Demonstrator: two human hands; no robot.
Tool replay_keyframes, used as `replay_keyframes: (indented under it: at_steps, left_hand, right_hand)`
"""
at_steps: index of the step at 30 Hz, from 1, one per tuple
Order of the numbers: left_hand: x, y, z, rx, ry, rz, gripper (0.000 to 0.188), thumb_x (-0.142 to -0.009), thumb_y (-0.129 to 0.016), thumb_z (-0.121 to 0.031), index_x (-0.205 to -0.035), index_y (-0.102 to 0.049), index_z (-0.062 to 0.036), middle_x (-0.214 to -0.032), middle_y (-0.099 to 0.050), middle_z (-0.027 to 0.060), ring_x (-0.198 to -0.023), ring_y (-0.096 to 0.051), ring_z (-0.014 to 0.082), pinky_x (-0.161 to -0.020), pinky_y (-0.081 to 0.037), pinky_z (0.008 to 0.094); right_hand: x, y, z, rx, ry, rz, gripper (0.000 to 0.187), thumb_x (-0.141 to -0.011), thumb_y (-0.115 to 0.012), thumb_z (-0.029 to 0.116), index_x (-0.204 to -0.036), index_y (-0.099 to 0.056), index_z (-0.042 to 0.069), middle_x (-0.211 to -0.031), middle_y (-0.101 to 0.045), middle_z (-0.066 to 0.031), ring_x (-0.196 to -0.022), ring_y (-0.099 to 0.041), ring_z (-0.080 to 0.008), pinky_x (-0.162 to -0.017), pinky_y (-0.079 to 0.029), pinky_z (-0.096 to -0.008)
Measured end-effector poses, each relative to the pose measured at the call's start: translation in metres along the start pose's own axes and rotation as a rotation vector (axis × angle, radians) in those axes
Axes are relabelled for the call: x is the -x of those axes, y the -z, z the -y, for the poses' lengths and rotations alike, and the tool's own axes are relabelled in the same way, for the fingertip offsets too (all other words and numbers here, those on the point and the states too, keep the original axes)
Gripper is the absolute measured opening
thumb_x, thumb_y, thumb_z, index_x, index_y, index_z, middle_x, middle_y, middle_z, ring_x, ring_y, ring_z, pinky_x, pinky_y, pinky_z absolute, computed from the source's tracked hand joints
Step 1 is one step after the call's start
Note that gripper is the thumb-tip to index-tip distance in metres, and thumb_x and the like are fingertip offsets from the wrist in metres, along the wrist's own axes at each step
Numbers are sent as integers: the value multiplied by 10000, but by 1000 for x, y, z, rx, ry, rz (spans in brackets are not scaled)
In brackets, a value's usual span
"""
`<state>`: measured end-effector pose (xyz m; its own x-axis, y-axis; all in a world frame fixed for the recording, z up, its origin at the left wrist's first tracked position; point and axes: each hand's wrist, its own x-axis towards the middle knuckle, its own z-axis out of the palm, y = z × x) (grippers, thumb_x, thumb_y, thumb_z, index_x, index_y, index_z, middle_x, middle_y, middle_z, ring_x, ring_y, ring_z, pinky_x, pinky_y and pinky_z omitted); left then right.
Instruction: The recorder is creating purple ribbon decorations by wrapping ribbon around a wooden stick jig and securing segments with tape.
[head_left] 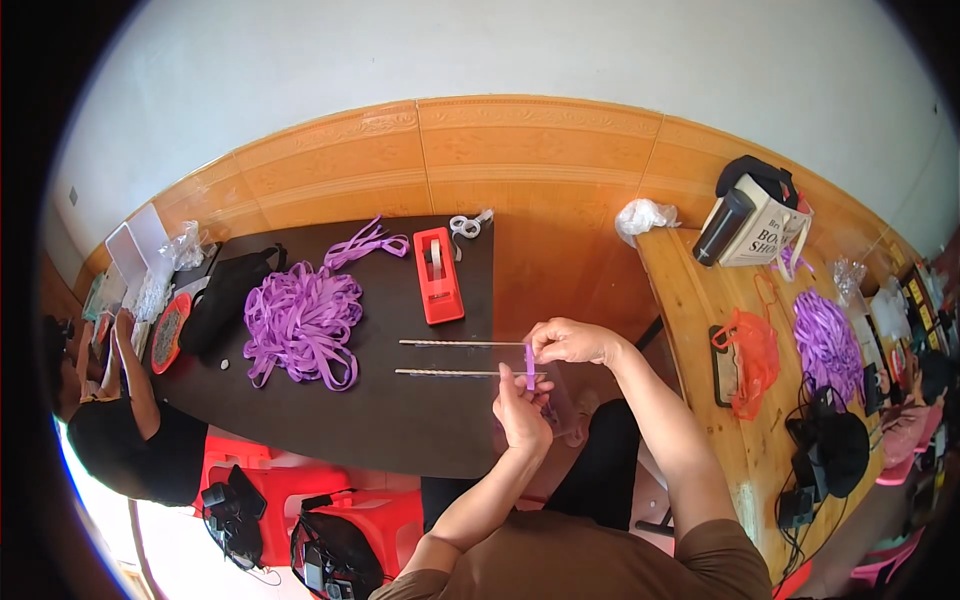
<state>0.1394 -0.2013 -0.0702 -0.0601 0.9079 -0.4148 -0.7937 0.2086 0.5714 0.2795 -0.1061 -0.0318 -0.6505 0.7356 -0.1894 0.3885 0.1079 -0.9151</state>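
Observation:
My left hand (520, 410) and my right hand (572, 342) together pinch a short purple ribbon strip (530, 365), held upright just off the right edge of the dark table (380, 420). A clear plastic sleeve (565, 400) seems to hang around the strip, between my hands. Two thin sticks (460, 358) lie side by side on the table, pointing toward my hands. Further left sits a big heap of purple ribbon loops (300, 318). A red tape dispenser (437, 275) stands behind the sticks, with scissors (465, 226) beyond it.
Another person (120, 420) sits at the table's left end beside a red tray (168, 332) and a black bag (225, 295). Red stools (300, 490) with cameras stand below. A wooden table (700, 300) at right holds an orange bag, more purple ribbon and a box.

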Motion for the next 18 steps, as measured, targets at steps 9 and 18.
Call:
replay_keyframes:
  at_steps: [9, 18]
  left_hand:
    - [-10, -11, 2, 36, -5, -77, 337, -829, -653, -347, -684, -537, -66, -649, -587, 82, -511, -552, 158, -519, -432, 261]
    - [-26, -9, 14, -62, -118, -102, 221, -816, -685, -219, -710, -557, -73, -619, -572, 36, -498, -530, 118, -444, -436, 236]
  right_hand:
    - [-5, 0, 0, -19, -25, -13, 117, -766, -608, 97, -683, -588, 17, -834, -552, -26, -803, -497, -126, -769, -387, -278]
    - [-8, 2, -2, 7, -48, -15, 106, -729, -595, 71, -643, -570, 16, -802, -552, -28, -767, -502, -129, -727, -398, -276]
